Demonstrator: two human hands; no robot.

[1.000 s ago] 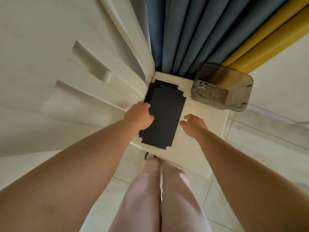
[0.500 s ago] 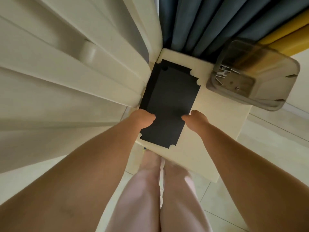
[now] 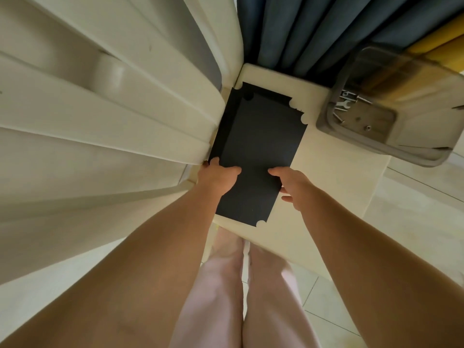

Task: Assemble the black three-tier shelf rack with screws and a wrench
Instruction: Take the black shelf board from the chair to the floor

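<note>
Flat black shelf panels [image 3: 261, 144] with notched corners lie stacked on a small cream table [image 3: 326, 177], the upper one shifted from those beneath. My left hand [image 3: 217, 175] grips the stack's left edge, thumb on top. On the opposite side my right hand [image 3: 292, 183] holds the right edge, thumb on the black surface and fingers curled below. A clear plastic bin [image 3: 391, 114] at the table's back right holds a small wrench [image 3: 343, 105] and several screws [image 3: 361, 99].
A cream cabinet or door with ridged panels [image 3: 113, 116] stands tight against the table's left side. Blue curtains [image 3: 296, 31] and a yellow one [image 3: 437, 41] hang behind. My legs in pale pink trousers [image 3: 241, 292] stand at the near edge on a tiled floor [image 3: 414, 222].
The view has dropped closer to the table. Both hands have slid toward the near half of the panels and closed on the side edges.
</note>
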